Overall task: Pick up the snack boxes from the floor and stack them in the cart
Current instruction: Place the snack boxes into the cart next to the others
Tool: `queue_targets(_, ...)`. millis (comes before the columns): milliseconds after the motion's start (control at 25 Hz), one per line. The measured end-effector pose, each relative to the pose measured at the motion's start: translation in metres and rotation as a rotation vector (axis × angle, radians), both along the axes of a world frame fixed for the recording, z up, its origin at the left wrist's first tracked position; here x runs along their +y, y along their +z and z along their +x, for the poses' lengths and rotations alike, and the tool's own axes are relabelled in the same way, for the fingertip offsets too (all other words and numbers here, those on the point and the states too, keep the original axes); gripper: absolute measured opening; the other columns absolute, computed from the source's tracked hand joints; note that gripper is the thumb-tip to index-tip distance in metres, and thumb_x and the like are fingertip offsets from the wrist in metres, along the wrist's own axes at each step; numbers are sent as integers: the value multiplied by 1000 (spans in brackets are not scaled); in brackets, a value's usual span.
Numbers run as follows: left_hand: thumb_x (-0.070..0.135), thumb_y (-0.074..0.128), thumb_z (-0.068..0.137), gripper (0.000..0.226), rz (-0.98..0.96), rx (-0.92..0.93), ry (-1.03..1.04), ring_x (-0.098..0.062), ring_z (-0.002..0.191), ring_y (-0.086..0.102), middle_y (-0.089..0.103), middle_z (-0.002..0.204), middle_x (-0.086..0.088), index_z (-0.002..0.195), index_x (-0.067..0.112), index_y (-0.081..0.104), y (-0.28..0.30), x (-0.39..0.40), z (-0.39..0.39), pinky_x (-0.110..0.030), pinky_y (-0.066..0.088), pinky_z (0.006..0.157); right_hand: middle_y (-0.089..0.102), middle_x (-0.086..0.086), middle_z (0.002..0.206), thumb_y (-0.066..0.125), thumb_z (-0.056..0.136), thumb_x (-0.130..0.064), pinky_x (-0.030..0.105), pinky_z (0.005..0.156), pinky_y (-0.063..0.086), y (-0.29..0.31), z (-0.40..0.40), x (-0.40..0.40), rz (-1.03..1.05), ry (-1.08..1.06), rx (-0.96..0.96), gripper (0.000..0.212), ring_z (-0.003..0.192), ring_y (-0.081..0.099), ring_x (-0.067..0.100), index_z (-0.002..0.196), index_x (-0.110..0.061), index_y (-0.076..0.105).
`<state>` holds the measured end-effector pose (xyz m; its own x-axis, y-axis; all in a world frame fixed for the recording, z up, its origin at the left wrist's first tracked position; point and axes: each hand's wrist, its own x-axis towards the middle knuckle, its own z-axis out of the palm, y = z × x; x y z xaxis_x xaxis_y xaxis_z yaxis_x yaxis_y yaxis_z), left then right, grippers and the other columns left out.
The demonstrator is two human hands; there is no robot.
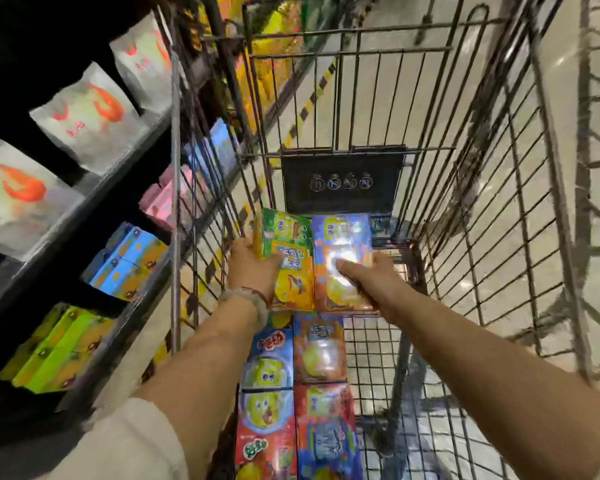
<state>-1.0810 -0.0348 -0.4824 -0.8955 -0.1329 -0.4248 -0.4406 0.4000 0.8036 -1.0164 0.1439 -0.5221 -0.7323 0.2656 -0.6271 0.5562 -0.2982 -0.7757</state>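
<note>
Item: green snack box [286, 244] in my left hand [253, 263] fingers w/ blue box [343, 258] pressed alongside under my right hand [371, 275], long axes fwd, low at cart [492, 209] far end, beyond stacked boxes [319, 351].

I see green snack box [288, 244] and blue-orange snack box [342, 258] side by side, raised at cart [534, 174] far end; four more boxes [298, 393] flat on cart floor.

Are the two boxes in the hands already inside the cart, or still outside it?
Inside. The green box and the blue box sit between the cart walls; left hand and right hand grip them.
</note>
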Motion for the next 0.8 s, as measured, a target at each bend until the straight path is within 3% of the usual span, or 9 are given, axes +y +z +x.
queue_targets(160,16,66,84,49,-286,64,-56,-33,123,44,49,130,-21,125,-2,47,-24,8,-10,-33,34,100,69,20,105,80,72,-20,31,55,56,-38,-16,-4,-8,20,-79,63,73,71,23,122,3,50)
queue_targets(280,21,62,87,50,-447,83,-184,-34,126,38,45,133,-23,129,-3,47,-49,8,-15,-33,26,101,69,20,105,79,74,-16,39,60,60,-54,-28,-11,-10,14,-121,57,75,70,27,120,3,50)
queue_targets(440,21,55,91,40,-531,102,-181,-35,122,44,51,128,-21,125,0,50,-67,3,-22,-36,33,97,68,11,104,84,50,-48,49,77,58,-70,-39,-21,134,-19,-175,84,88,70,29,115,-10,48)
queue_targets(520,22,51,93,36,-632,99,-191,-33,121,45,52,127,-18,124,4,51,-71,-1,-22,-38,35,97,69,7,101,78,41,-61,47,82,57,-80,-42,-22,270,5,-217,84,90,68,27,107,-13,56)
queue_targets(680,25,50,93,44,-780,130,-336,-28,129,33,39,141,-8,135,15,43,-73,0,-11,-36,28,103,70,6,101,69,59,-62,43,89,52,-70,-42,-27,483,179,-238,64,96,65,26,103,-16,66)
queue_targets(800,24,45,93,38,-867,79,-401,-26,127,35,41,139,-2,131,23,50,-74,2,-2,-34,32,100,65,9,110,73,75,-44,42,93,49,-68,-39,-28,499,201,-188,50,102,60,27,112,-13,58)
